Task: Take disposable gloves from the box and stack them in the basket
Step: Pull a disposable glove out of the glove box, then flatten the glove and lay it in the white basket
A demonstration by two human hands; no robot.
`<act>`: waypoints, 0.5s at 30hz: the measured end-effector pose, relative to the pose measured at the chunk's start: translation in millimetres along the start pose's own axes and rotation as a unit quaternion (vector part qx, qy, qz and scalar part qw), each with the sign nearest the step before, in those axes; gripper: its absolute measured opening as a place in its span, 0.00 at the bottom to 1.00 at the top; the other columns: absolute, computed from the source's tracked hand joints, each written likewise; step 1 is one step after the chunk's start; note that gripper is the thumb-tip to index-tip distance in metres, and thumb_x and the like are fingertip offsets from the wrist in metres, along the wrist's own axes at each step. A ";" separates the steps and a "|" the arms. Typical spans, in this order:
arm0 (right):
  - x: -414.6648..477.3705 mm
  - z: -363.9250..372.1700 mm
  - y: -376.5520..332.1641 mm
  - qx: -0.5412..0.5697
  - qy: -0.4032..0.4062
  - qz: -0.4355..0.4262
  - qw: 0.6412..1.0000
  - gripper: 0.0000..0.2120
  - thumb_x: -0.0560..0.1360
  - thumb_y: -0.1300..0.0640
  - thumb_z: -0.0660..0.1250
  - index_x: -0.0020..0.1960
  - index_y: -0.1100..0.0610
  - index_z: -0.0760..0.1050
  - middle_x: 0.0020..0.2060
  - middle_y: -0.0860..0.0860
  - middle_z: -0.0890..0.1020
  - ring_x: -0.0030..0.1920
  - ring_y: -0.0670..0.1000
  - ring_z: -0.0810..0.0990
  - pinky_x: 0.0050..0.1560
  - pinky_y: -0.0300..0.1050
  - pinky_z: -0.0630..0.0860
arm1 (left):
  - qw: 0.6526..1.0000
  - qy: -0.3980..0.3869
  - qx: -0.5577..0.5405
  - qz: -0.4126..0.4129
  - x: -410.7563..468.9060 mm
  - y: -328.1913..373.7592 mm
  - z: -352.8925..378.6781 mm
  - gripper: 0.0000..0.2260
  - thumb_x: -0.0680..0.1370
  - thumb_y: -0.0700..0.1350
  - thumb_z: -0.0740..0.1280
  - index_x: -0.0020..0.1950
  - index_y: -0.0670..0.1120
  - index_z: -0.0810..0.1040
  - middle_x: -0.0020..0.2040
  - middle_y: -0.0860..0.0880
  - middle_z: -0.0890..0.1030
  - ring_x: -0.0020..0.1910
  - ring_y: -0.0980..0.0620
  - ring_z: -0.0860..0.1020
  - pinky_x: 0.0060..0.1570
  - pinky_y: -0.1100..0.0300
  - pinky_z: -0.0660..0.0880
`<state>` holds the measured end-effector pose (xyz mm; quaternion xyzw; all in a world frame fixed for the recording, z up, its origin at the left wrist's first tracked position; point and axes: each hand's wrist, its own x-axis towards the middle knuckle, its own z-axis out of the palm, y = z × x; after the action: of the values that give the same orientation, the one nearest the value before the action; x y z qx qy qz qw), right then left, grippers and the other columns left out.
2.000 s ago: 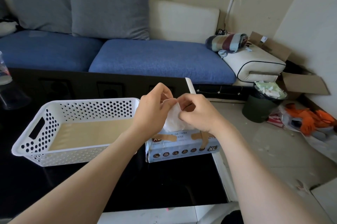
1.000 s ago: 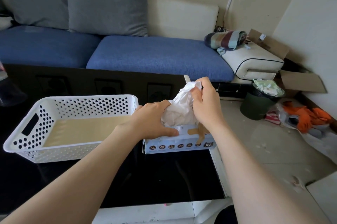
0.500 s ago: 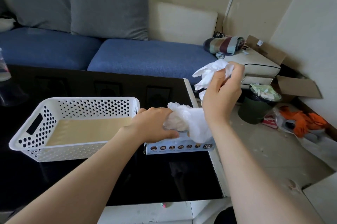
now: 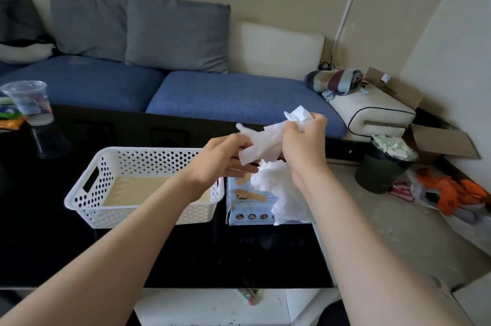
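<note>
Crumpled thin white disposable gloves stretch between my two hands, above the box and clear of the basket. My right hand is fisted around one end, with a tuft sticking up past my knuckles; my left hand pinches the other end between thumb and fingertips. I cannot tell whether this is one glove or several stuck together. A second wad of the same white film bulges from the top of the pale blue cardboard glove box and hangs down its front right side, covering part of the print.

One box stands on the glossy black table, just to the right of one white perforated plastic basket, nearly touching it. Inside the basket I see only its tan floor. My left forearm crosses over the basket's near right corner and hides part of that rim.

One clear plastic cup sits at the table's far left. Beyond the table is a blue sofa with two grey cushions. On the floor to the right stand one dark green waste bin and some orange cloth.
</note>
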<state>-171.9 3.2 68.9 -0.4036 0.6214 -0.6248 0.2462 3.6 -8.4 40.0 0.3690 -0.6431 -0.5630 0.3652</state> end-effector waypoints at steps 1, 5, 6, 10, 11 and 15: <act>-5.3 3.7 -4.3 0.017 -0.013 0.019 1.000 0.18 0.82 0.67 0.57 0.69 0.52 0.62 0.58 0.50 0.75 0.49 0.46 0.78 0.39 0.36 0.75 | 1.000 -0.001 -0.009 0.004 -5.4 3.4 -4.6 0.20 0.84 0.58 0.64 0.64 0.44 0.81 0.56 0.45 0.87 0.54 0.43 0.86 0.62 0.44 0.80; -24.4 24.9 -11.8 0.092 -0.079 0.110 0.987 0.38 0.77 0.73 0.53 0.74 0.36 0.59 0.74 0.56 0.65 0.61 0.59 0.82 0.55 0.57 0.86 | 0.999 0.035 -0.011 0.025 -22.1 8.4 -21.1 0.20 0.79 0.56 0.73 0.64 0.45 0.81 0.53 0.43 0.87 0.51 0.42 0.87 0.56 0.46 0.84; -27.0 29.0 -12.7 0.105 -0.102 0.133 0.980 0.40 0.76 0.75 0.52 0.75 0.37 0.62 0.74 0.57 0.65 0.60 0.61 0.84 0.55 0.60 0.86 | 0.998 0.055 0.005 0.029 -23.2 7.7 -24.3 0.17 0.79 0.53 0.74 0.62 0.45 0.82 0.52 0.43 0.87 0.50 0.42 0.87 0.54 0.47 0.84; -39.4 37.4 -21.7 0.092 -0.197 0.201 0.955 0.24 0.75 0.75 0.54 0.62 0.61 0.81 0.60 0.63 0.80 0.53 0.62 0.87 0.51 0.55 0.87 | 0.984 0.164 0.060 0.040 -26.6 3.0 -42.5 0.04 0.82 0.43 0.71 0.55 0.47 0.86 0.46 0.47 0.88 0.46 0.47 0.87 0.49 0.51 0.86; -41.9 38.0 -21.9 0.044 -0.212 0.199 0.956 0.18 0.76 0.72 0.57 0.58 0.62 0.82 0.55 0.62 0.83 0.50 0.61 0.88 0.48 0.54 0.88 | 0.982 0.182 0.046 0.038 -26.7 3.2 -47.1 0.05 0.83 0.43 0.69 0.54 0.46 0.86 0.45 0.47 0.88 0.46 0.49 0.87 0.49 0.52 0.85; -48.1 49.4 -18.0 -0.164 -0.258 0.150 0.940 0.08 0.80 0.55 0.67 0.50 0.58 0.83 0.44 0.57 0.87 0.34 0.56 0.88 0.34 0.47 0.85 | 0.978 0.207 0.000 0.027 -27.4 7.9 -65.2 0.10 0.83 0.43 0.67 0.50 0.38 0.85 0.43 0.44 0.84 0.43 0.49 0.83 0.50 0.50 0.84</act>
<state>-101.8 15.5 72.0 -0.4879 0.6835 -0.3445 0.4196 73.5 -13.1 52.8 0.4602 -0.5631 -0.4644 0.5054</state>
